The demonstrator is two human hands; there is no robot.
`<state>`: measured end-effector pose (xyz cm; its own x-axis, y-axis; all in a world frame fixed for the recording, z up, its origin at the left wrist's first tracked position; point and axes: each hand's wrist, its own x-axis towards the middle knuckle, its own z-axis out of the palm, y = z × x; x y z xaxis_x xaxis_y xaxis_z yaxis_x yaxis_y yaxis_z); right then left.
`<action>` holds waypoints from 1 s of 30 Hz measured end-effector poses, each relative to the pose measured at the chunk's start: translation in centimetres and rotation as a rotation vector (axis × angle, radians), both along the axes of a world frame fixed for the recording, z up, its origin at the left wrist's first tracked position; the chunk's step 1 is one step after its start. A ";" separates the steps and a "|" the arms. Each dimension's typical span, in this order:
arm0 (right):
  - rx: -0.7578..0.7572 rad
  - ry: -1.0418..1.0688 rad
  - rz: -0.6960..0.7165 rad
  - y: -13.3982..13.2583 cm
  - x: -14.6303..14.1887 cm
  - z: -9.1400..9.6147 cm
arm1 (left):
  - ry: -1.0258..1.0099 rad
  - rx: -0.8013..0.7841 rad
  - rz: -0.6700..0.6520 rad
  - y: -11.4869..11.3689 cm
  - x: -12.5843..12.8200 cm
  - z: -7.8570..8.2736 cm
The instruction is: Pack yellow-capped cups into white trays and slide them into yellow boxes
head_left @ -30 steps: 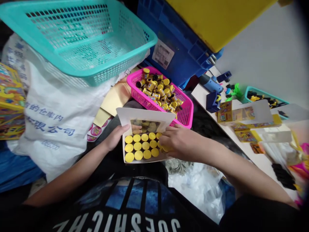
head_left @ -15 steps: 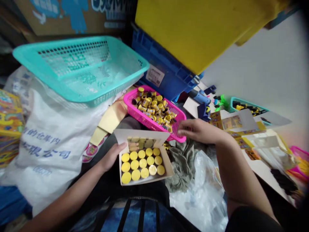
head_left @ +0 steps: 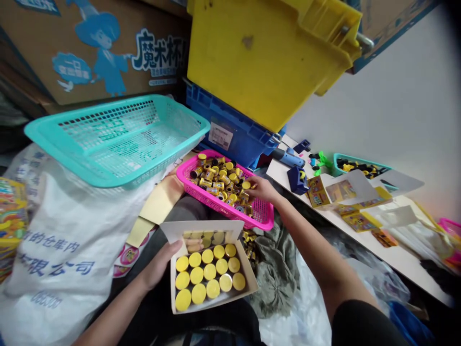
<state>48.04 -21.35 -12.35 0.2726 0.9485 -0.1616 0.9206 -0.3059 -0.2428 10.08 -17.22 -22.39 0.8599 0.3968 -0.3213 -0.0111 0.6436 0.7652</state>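
Yellow-capped canisters (head_left: 216,180) sit under my right hand (head_left: 261,189), its fingers down among them in a pink plastic basket (head_left: 216,206), though I cannot tell whether any is grasped. My left hand (head_left: 160,264) clenches the side of a white cardboard box (head_left: 248,274) holding rows of yellow caps (head_left: 207,266), just below the basket. A teal basket (head_left: 72,161) lies beyond.

One head-worn camera looks forward and down, close above the left hand (head_left: 160,264) and right hand (head_left: 262,188).
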 end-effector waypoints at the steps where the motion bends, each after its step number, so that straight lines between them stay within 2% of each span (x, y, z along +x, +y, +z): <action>1: 0.060 0.103 -0.003 -0.8 -0.4 0.7 | 0.002 -0.006 0.000 0.0 0.0 0.1; 4: 0.281 0.699 0.002 -3.9 -2.9 3.3 | -0.004 -0.025 -0.004 0.1 -0.1 -0.1; 6: 0.355 1.065 -0.022 -5.9 -5.1 4.9 | -0.014 -0.044 -0.006 0.2 0.0 -0.3; 8: 0.348 1.214 -0.050 -7.3 -7.3 6.1 | -0.024 -0.062 0.000 0.1 0.2 -0.3; 10: 0.344 1.266 -0.046 -8.2 -9.4 6.8 | -0.027 -0.068 0.019 -0.2 0.3 -0.2; 13: 0.306 1.195 -0.006 -9.0 -12.7 7.2 | -0.011 -0.086 0.093 -1.0 0.4 0.1; 15: 0.318 0.986 -0.012 -9.6 -15.3 7.2 | 0.003 -0.101 0.148 -1.3 0.3 0.2; 18: 0.345 0.575 0.003 -10.3 -19.8 6.6 | 0.010 -0.048 0.155 -1.4 0.0 0.4; 21: 0.181 0.345 0.059 -9.7 -24.0 4.6 | -0.001 0.039 0.140 -1.1 -0.3 0.5; 26: -0.131 0.259 -0.045 -5.7 -27.8 -0.4 | -0.007 0.145 0.175 -0.9 -0.4 0.3; 28: -0.188 0.291 -0.083 -4.9 -28.3 -1.3 | -0.013 0.158 0.154 -0.8 -0.4 0.2; 30: -0.186 0.355 -0.097 -5.3 -28.3 -1.0 | -0.031 0.159 0.117 -0.6 -0.6 0.2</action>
<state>19.72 -26.64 -13.32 0.2556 0.8671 -0.4277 0.7546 -0.4554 -0.4724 9.45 -17.87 -22.17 0.8136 0.5381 -0.2203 -0.1042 0.5077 0.8552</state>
